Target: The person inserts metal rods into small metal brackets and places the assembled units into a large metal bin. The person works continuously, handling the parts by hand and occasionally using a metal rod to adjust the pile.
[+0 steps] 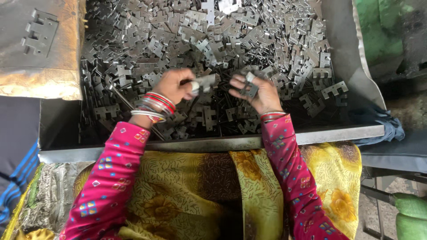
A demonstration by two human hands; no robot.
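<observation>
Over a tray [311,133] heaped with stamped hinge plates [249,40], the left hand [175,85] pinches a grey hinge leaf [205,82], its long axis pointing across toward the right hand [260,94], which clasps a darker hinge leaf [249,90] just beside it.
</observation>
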